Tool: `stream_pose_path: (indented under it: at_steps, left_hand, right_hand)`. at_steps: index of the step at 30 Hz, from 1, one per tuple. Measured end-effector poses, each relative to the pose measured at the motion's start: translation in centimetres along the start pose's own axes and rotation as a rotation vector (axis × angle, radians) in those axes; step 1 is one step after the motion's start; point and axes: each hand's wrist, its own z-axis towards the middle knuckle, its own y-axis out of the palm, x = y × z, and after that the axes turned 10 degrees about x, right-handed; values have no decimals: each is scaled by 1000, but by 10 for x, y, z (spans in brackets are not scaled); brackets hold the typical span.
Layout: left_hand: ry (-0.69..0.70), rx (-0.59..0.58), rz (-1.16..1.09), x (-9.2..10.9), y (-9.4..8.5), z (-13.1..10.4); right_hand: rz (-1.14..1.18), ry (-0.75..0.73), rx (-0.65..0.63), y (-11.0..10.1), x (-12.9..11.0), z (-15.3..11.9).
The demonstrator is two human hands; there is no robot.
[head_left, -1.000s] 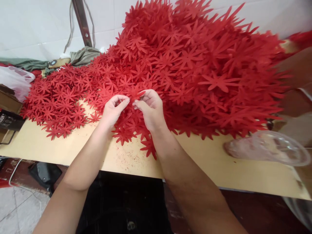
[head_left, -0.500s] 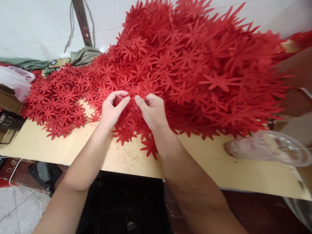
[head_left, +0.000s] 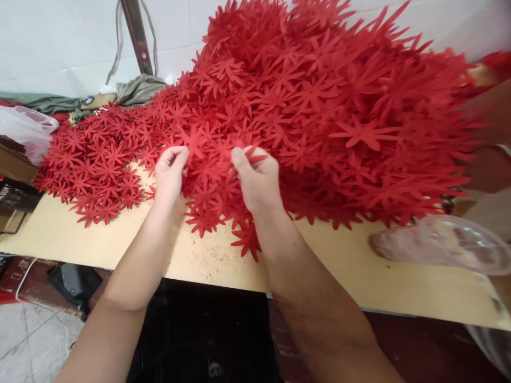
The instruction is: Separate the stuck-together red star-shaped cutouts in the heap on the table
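Both my hands are over a large heap of red flower-shaped cutouts (head_left: 315, 96) with long narrow petals. My left hand (head_left: 170, 173) is closed in a pinch, thumb against forefinger, at the edge of a blurred red flower cutout (head_left: 195, 142). To its right, my right hand (head_left: 259, 178) is also closed, with the petals of another red flower cutout (head_left: 257, 156) sticking out between thumb and fingers. A gap separates the two hands, and motion smears the pieces at the fingertips. More cutouts lie loose beneath them on the pale tabletop (head_left: 223, 260).
A lower pile of red cutouts (head_left: 96, 165) spreads to the left. On the right a clear plastic cup (head_left: 435, 242) lies on its side. A cardboard box (head_left: 16, 159) and a white plastic bag (head_left: 30, 130) stand at the left edge. Behind is a tiled wall (head_left: 80, 42).
My hands, close together before, have moved apart, the left one leftward and the right one slightly rightward. Red petals now show at the fingertips of both.
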Motion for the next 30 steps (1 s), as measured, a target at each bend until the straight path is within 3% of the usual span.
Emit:
stream_pose_path:
  at_steps: [2, 4, 7, 11, 14, 19, 22, 26, 30]
  left_hand:
    - [-84, 95, -79, 2, -5, 8]
    - [-187, 109, -139, 6, -6, 11]
    - [-290, 11, -190, 9, -3, 5]
    - [-220, -114, -175, 4, 3, -5]
    - [-155, -181, -103, -2, 5, -7]
    - [-65, -220, -7, -7, 9, -9]
    - [-37, -220, 22, -9, 10, -9]
    - [-88, -221, 29, -13, 10, -11]
    - [-148, -270, 8, -11, 11, -16]
  right_hand:
    - [-112, -120, 92, -8, 10, 7]
    - [-255, -269, 161, -13, 16, 11]
    - [-438, -448, 185, -12, 12, 6]
    - [-486, -531, 75, 0, -5, -10]
    - [-380, -446, 22, 6, -9, -16]
    - [-75, -104, -46, 10, -3, -14]
    - [23, 15, -118, 13, 0, -15]
    - [73, 67, -210, 16, -2, -17]
    - [73, 43, -86, 14, -4, -14]
